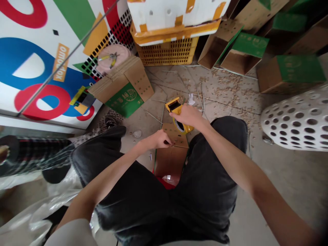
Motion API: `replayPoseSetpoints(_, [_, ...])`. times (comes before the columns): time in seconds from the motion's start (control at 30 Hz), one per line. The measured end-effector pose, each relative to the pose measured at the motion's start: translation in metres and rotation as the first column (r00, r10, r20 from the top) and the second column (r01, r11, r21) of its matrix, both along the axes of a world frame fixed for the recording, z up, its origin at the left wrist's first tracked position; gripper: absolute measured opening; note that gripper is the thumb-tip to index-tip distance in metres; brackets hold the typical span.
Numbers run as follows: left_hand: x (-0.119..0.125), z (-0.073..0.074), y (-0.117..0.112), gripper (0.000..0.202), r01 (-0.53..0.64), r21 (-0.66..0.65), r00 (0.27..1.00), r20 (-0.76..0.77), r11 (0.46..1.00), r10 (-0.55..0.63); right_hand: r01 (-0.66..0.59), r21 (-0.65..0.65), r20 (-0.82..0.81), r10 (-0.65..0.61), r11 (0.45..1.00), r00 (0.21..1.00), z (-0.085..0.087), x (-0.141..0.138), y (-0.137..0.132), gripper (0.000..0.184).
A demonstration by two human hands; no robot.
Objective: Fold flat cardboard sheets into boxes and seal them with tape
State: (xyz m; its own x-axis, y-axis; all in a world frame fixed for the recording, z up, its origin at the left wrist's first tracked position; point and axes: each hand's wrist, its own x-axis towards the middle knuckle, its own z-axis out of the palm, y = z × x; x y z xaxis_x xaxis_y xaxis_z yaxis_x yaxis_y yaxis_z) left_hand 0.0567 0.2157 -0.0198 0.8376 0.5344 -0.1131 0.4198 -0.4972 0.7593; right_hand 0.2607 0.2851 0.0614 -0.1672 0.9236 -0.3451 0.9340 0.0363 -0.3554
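1. My left hand (158,140) pinches a flap of the cardboard box (170,162), which lies directly under it, its long axis running away from me
2. My right hand (186,116) is clenched around the yellow tape dispenser (174,106), just beyond the left hand and farther from the box
3. A flat carton (123,92) lies farther out on the concrete floor (256,191)

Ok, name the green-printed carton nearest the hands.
That's the flattened carton lying folded on the floor, green panel up; the other green-printed cartons sit farther right, made up into boxes.
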Motion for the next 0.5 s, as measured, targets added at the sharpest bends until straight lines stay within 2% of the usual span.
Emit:
replayPoseSetpoints(0.3, [-0.002, -0.016, -0.001, 0.023, -0.017, -0.012, 0.999, 0.052, 1.000, 0.017, 0.029, 0.021, 0.024, -0.030, 0.999, 0.999, -0.009, 0.002, 0.002, 0.076])
replayPoseSetpoints(0.5, [-0.002, -0.013, -0.001, 0.026, -0.049, -0.003, 0.997, 0.065, 0.999, 0.049, -0.009, 0.016, 0.044, 0.008, 1.000, 0.999, -0.010, 0.002, 0.002, 0.078])
